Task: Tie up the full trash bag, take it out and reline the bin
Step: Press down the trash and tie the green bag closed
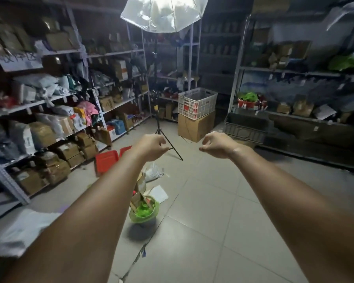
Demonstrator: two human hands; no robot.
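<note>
Fingers on left hand (151,147) and right hand (217,145) curl loosely, empty; well below them, green trash bag (144,210) looks light, thin, snag-prone around cardboard scraps (140,193); gather its rim.

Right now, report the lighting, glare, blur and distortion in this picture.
Head view: the silver reflective umbrella lamp glares, blown out at top centre; the metal storage shelves on both sides sit dim and soft. Head view again: the wide lens bows the shelf lines and stretches both forearms; the white patch at lower left is smeared by blur; the green-lined round bin shows clearly enough.
</note>
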